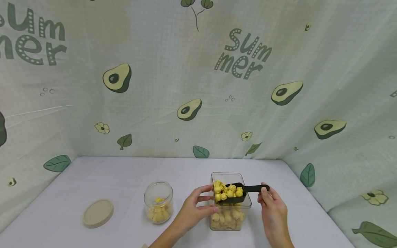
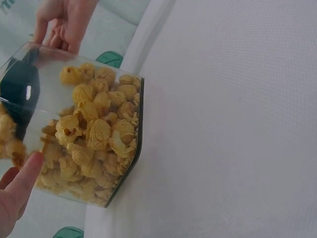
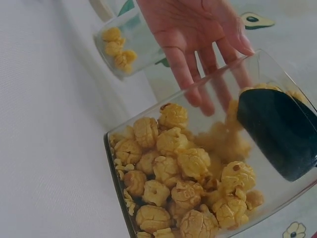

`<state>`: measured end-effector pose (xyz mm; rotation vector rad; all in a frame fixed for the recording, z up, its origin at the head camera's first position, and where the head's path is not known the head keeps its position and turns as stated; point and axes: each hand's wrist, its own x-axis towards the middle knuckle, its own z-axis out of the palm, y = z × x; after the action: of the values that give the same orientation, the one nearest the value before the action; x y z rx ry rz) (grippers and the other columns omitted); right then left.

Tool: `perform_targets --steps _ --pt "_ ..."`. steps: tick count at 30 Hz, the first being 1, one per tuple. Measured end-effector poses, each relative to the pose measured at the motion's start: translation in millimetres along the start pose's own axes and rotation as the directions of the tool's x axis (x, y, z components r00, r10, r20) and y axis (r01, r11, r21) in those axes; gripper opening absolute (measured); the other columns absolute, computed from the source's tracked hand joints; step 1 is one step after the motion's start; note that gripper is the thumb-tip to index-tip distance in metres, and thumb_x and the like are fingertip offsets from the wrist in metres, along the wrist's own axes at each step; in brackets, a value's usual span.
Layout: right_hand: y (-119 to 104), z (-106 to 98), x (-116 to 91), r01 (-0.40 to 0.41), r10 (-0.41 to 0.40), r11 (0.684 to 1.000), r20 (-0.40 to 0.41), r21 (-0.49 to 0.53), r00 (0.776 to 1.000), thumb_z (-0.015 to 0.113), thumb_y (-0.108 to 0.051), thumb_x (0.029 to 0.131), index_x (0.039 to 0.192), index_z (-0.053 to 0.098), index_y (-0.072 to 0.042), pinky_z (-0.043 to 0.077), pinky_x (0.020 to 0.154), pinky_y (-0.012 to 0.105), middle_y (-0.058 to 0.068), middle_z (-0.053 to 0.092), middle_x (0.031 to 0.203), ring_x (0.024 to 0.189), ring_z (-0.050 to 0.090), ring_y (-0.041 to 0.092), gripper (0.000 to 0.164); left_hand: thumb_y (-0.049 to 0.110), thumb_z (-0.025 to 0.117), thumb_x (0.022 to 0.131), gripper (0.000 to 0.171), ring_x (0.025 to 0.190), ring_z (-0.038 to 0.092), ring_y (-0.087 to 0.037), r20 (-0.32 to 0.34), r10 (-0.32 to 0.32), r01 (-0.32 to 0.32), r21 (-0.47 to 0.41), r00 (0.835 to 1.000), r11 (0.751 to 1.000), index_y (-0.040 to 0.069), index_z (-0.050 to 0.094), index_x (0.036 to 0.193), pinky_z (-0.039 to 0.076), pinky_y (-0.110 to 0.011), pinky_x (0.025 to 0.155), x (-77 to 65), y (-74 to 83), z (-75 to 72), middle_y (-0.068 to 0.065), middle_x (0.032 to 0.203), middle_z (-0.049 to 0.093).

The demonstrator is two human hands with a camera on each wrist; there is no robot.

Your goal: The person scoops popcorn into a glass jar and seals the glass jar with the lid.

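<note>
A clear square container (image 1: 227, 222) stands on the table, its lower part filled with yellow popcorn (image 3: 193, 163). My right hand (image 1: 273, 210) pinches the handle of a black scoop (image 1: 248, 190) between thumb and fingers. Heaped with popcorn balls, the scoop's bowl lies inside the container's upper part; through the wall it shows dark in the right wrist view. My left hand (image 1: 195, 206) rests against the container's left side with fairly straight, spread fingers, its thumb near the front corner and the other fingers along the side.
Left of the container stands a round clear jar (image 1: 159, 203), lidless, with some popcorn at its bottom. A beige round lid (image 1: 98, 213) lies farther left on the white table (image 1: 124, 175). A printed cloth (image 1: 155, 79) hangs behind the table and at its sides.
</note>
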<state>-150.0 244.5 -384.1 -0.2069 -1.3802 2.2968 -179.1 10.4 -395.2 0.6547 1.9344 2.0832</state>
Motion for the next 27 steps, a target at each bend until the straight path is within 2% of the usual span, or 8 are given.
perform_targets --steps 6,11,17,27 --pt "-0.4 -0.5 -1.8 0.011 -0.011 1.000 0.014 0.023 1.000 0.055 -0.005 0.092 0.094 0.067 -0.014 0.046 0.066 0.016 -0.004 0.062 0.078 0.067 0.052 0.007 0.016 0.016 0.073 0.080 0.063 0.119 0.049 -0.031 0.005 -0.002 0.002 0.001 1.000 1.000 0.010 0.044 0.135 0.054 -0.024 0.084 -0.1 0.1 0.4 -0.013 0.141 0.041" --pt "2.2 2.3 -4.1 0.009 -0.011 0.999 0.057 0.033 0.998 0.053 -0.003 0.093 0.097 0.067 -0.012 0.046 0.067 0.016 -0.004 0.062 0.083 0.068 0.051 0.007 0.018 0.016 0.073 0.080 0.063 0.119 0.049 -0.031 0.005 -0.016 0.016 -0.004 1.000 1.000 0.011 0.043 0.136 0.055 -0.026 0.084 0.2 -0.2 0.3 -0.013 0.142 0.039" --pt "5.5 10.2 -6.2 -0.035 0.036 0.999 0.029 -0.032 0.999 0.054 -0.007 0.093 0.098 0.065 -0.014 0.045 0.068 0.016 -0.006 0.062 0.092 0.070 0.050 0.007 0.014 0.017 0.073 0.080 0.064 0.119 0.050 -0.031 -0.003 -0.029 0.029 0.000 1.000 1.000 0.009 0.043 0.136 0.055 -0.026 0.084 -2.3 1.8 -1.4 -0.014 0.142 0.039" --pt "2.3 9.1 -4.0 -0.062 0.062 0.998 0.036 0.005 0.997 0.054 -0.008 0.093 0.092 0.068 -0.017 0.046 0.070 0.016 -0.005 0.059 0.091 0.070 0.051 0.006 0.016 0.016 0.073 0.080 0.063 0.119 0.050 -0.030 0.003 -0.018 0.018 0.012 1.000 1.000 0.010 0.044 0.136 0.054 -0.026 0.085 -0.2 3.8 -1.8 -0.013 0.143 0.039"
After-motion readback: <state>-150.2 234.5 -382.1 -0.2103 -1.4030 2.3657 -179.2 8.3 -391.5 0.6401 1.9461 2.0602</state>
